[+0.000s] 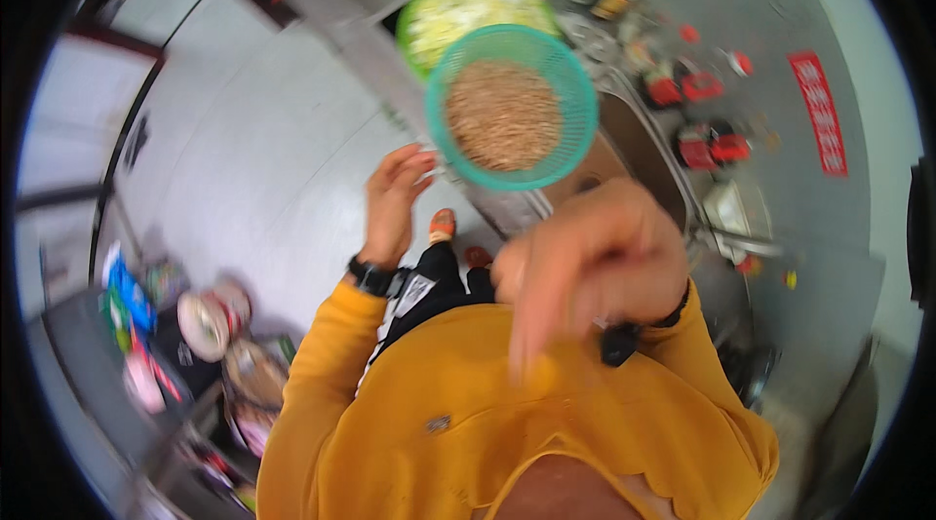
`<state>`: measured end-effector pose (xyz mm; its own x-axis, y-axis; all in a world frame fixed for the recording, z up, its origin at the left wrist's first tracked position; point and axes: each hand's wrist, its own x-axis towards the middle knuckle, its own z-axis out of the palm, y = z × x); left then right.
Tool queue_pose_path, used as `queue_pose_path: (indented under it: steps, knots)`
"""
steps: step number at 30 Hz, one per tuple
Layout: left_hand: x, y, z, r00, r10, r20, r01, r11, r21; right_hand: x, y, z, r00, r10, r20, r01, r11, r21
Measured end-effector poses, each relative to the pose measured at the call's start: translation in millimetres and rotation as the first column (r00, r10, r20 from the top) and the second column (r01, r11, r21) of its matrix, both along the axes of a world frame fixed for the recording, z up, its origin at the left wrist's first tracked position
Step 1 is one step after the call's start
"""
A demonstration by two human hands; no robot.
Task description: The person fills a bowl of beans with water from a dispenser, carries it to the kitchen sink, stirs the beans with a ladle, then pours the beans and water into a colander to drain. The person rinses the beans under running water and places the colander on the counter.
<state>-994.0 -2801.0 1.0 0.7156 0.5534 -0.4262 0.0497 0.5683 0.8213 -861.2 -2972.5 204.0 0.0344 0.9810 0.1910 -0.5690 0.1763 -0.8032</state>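
A teal plastic mesh basket [583, 107] holds a heap of small light-brown pieces, too blurred to name. It overlaps the near side of a green basin [404, 30] of chopped pale-green and white vegetable. My left hand [398, 195], with a black watch at the wrist, is by the basket's lower left rim, its fingers slightly bent and apart. Whether its fingertips touch the rim cannot be told. Close to the camera, in front of my chest, my right hand [596, 257] is motion-blurred, with bent fingers pointing down. Nothing shows clearly in it, and part of its grip is hidden.
A metal sink [647, 147] and its faucet [746, 244] lie to the right of the basket. Behind stand seasoning bottles and red-lidded jars [698, 147] along a metal wall. At lower left are a paper roll [205, 326] and bags on a shelf. Grey floor stretches left of the counter.
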Motion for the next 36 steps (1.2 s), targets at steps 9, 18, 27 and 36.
queue_pose_path:
  steps: [9, 18, 27, 36]
  knots:
    - [-105, -79, 1, 0.929, 0.37, 0.004, -0.367, 0.922, -0.12, -25, -21, -113, 0.994, -0.047, -0.095, -0.028, 0.744, -0.668]
    - [-261, -106, 8, 0.769, 0.636, -0.06, -0.638, 0.76, -0.125, -106, 22, -182, 0.971, 0.182, -0.152, -0.237, 0.726, -0.646]
    - [-444, -89, -7, 0.483, 0.875, -0.023, -0.874, 0.48, -0.069, -266, 183, -32, 0.963, 0.044, 0.264, -0.054, 0.998, 0.034]
    - [-691, -79, 0, 0.12, 0.992, -0.044, -0.993, 0.12, -0.016, -582, 339, -16, 0.81, -0.574, 0.12, 0.272, 0.548, 0.791]
